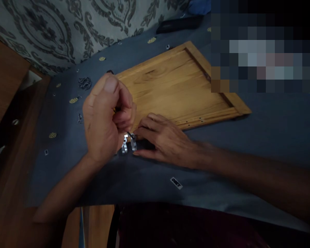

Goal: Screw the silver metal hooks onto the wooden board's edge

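Note:
A wooden panel (157,89) with a raised frame lies on the dark blue cloth. At its near left corner sits a shiny metal hinge (124,144). My left hand (104,115) is closed in a fist around a screwdriver, whose handle is mostly hidden; its thin dark shaft (130,135) shows below the fist and reaches down to the hinge. My right hand (165,139) rests at the panel's near edge, fingers on the wood side and thumb below, pinched about the hinge's right side. Small holes show along the near frame strip.
A heap of small dark metal pieces (85,83) and a few loose screws (80,119) lie on the cloth (150,186) at left. A long black object (179,24) is at the back, by the patterned fabric (93,31). Wooden furniture (7,86) stands at left. The upper right is pixelated.

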Demonstrator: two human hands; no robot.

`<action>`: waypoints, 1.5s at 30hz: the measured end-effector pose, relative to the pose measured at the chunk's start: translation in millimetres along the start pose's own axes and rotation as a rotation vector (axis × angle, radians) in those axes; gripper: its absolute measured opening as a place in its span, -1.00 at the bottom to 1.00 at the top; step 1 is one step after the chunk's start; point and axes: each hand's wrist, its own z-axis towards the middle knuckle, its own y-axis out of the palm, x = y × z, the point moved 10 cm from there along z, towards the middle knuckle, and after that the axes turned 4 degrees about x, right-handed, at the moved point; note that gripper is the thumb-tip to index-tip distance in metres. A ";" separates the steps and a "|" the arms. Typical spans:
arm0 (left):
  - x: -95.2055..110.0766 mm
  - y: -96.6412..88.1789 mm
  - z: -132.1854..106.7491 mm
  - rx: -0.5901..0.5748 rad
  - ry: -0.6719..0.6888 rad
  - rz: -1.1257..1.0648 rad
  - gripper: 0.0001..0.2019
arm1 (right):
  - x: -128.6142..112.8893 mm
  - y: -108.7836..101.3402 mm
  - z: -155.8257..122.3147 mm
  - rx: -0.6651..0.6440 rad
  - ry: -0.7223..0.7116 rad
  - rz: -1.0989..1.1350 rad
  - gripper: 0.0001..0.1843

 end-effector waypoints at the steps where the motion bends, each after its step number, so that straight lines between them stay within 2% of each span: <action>1: 0.3 0.6 0.4 -0.010 0.005 0.008 -0.62 | -0.1 0.0 0.1 0.000 0.000 0.004 -0.48; 11: 0.1 3.0 1.0 -0.054 0.000 0.021 -0.63 | 0.2 2.2 0.9 -0.027 0.009 0.014 -0.49; 18: 23.7 -13.5 8.5 0.040 0.077 0.011 -0.61 | -0.1 -0.8 0.9 -0.011 0.012 0.051 -0.48; 20: 31.0 -15.7 9.6 0.050 0.141 -0.011 -0.60 | -0.6 -1.3 1.1 -0.008 0.010 0.056 -0.47; 22: 28.9 -15.7 10.1 0.050 0.143 -0.021 -0.61 | -0.6 -1.3 1.4 -0.005 0.009 0.048 -0.46; 27: 14.2 -14.6 6.8 0.076 0.054 0.033 -0.63 | 0.3 -0.7 1.9 -0.003 0.009 0.038 -0.47; 32: 12.8 -15.1 3.3 0.079 0.046 0.032 -0.61 | 0.4 -0.8 1.5 -0.013 0.012 0.033 -0.48; 38: 10.2 -11.8 4.3 0.017 0.061 -0.016 -0.58 | 1.7 0.3 1.8 -0.028 0.025 0.046 -0.48; 45: 4.6 -8.0 0.7 0.005 -0.007 -0.012 -0.60 | 0.3 -0.2 2.0 -0.034 0.025 0.026 -0.51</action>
